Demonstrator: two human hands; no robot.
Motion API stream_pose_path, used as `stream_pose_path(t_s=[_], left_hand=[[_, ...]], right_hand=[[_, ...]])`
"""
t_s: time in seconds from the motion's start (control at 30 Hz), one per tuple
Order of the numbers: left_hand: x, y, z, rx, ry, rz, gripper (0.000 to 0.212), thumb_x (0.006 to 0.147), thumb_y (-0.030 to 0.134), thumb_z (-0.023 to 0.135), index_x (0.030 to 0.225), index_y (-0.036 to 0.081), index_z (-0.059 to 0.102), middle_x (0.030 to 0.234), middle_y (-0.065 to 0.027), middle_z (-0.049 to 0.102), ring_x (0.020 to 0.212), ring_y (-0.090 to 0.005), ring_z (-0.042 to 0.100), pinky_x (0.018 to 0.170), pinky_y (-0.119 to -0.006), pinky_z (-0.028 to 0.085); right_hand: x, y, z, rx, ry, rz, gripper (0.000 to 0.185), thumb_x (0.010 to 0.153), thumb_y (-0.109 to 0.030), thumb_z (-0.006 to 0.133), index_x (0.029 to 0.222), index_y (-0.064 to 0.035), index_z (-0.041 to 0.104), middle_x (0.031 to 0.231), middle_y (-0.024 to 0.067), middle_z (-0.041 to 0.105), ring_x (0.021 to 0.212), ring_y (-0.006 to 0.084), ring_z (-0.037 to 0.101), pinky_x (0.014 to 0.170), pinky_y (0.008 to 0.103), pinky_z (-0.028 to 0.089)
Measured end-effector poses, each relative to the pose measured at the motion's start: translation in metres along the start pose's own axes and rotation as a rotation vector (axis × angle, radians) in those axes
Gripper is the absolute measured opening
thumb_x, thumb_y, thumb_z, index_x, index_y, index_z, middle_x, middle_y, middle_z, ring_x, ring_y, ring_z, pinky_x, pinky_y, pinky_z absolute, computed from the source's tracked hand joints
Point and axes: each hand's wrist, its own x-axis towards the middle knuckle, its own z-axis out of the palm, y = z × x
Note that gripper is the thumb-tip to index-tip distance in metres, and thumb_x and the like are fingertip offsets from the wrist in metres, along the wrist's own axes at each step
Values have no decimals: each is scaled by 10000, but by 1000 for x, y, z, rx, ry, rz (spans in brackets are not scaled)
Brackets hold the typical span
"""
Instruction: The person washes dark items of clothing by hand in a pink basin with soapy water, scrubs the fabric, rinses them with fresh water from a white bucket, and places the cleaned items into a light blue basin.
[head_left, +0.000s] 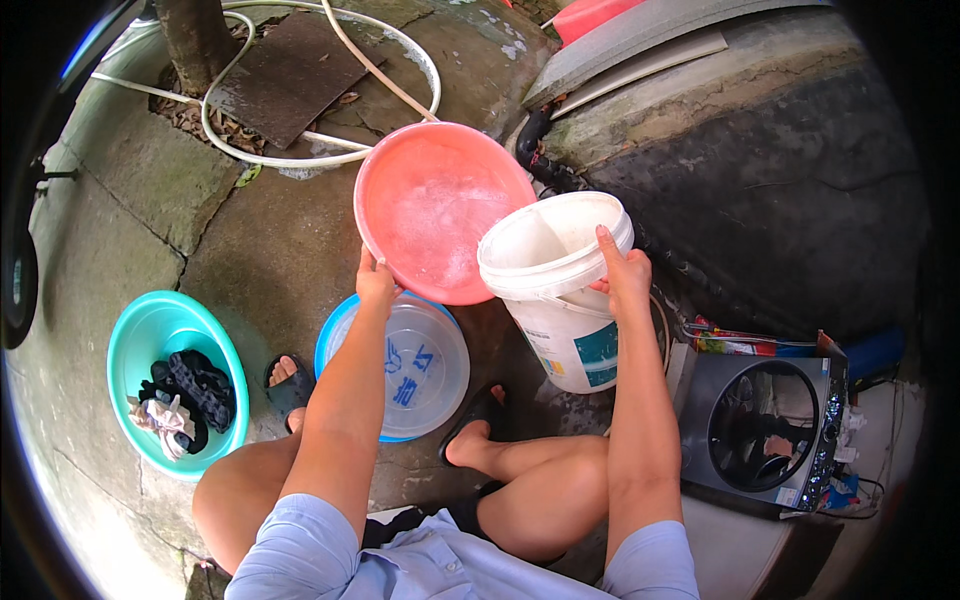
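My left hand (376, 285) grips the near left rim of a pink plastic basin (442, 202) with water in it. My right hand (626, 274) holds the rim of a white plastic bucket (551, 315), which stands tilted against or close beside the basin's right edge. Below the basin, between my feet, lies a round translucent lid or tub with blue markings and a blue rim (427, 360), partly hidden by my left forearm. A turquoise basin (176, 315) on the left holds dark clothes (195, 390) and a pale striped cloth (166, 427).
A pale hose (292, 160) loops over the wet concrete near a tree trunk (193, 45) and a dark board (296, 75). On the right stands a grey washing machine (694, 420) with a round window. A black pipe (534, 142) runs beside a low ledge (660, 45).
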Motion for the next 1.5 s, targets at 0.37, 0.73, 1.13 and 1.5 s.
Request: stream_pose_path(t_s=[0.37, 0.73, 1.13, 1.5], left_hand=[[9, -6, -3, 41, 12, 39, 466, 1052, 189, 448, 1477, 371, 396, 971, 7, 654, 747, -120, 599, 750, -434, 578], [22, -5, -19, -39, -133, -22, 486, 1047, 192, 464, 1493, 354, 362, 959, -31, 637, 784, -165, 614, 851, -515, 553], [26, -8, -28, -59, -214, 2, 450, 1054, 261, 470, 1487, 316, 360, 1122, -27, 643, 898, -188, 641, 874, -543, 529], [74, 51, -29, 68, 28, 102, 721, 863, 154, 619, 1520, 91, 329, 940, -50, 637, 748, -160, 602, 675, -385, 514]], right_hand=[[41, 80, -71, 223, 131, 260, 362, 697, -235, 700, 975, -10, 645, 823, 79, 637, 576, 171, 557, 426, 290, 401], [74, 231, -203, 565, 79, 401, 589, 624, -119, 586, 1193, 29, 583, 1143, 179, 623, 1061, 367, 601, 945, 483, 501], [84, 233, -193, -533, 696, 222, 583, 780, -235, 651, 1306, -6, 545, 1330, 221, 571, 1263, 392, 502, 1090, 443, 388], [67, 106, 80, -516, -226, -311, 576, 808, -386, 688, 1205, 24, 613, 1139, 272, 665, 1075, 404, 645, 935, 447, 507]])
